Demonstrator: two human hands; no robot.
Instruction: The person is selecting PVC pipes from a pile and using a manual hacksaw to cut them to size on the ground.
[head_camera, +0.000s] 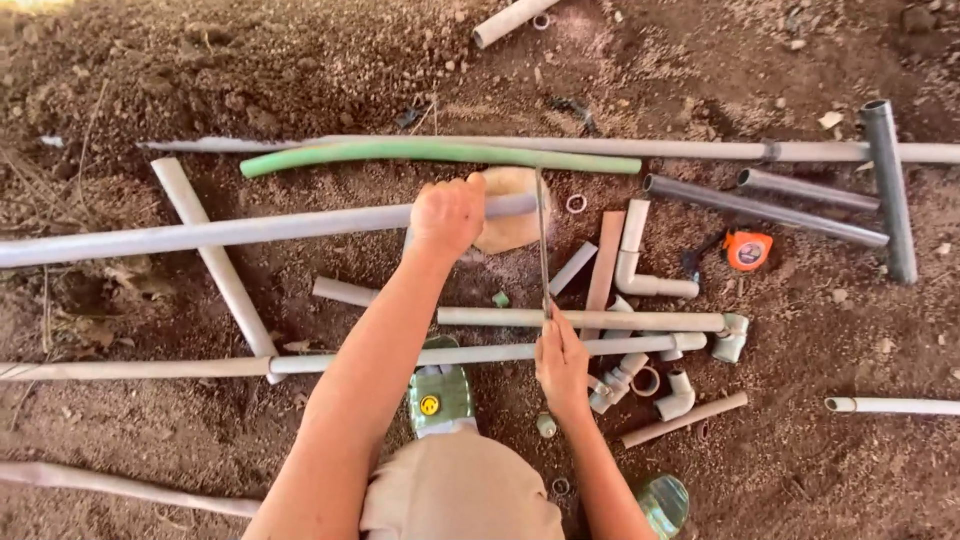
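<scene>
My left hand (447, 213) grips a long grey plastic pipe (230, 232) near its right end, holding it level over a pale stone (510, 205). My right hand (562, 362) is shut on the near end of a thin saw blade (542, 240). The blade runs away from me and crosses the pipe just right of my left hand. My foot in a green sandal (440, 392) rests below the pipe.
Many grey pipes lie on the brown dirt, with a green pipe (430, 152) beyond my hands. Elbow fittings (680, 392) and short offcuts sit to the right. An orange tape measure (748, 250) lies further right, near dark pipes (765, 210).
</scene>
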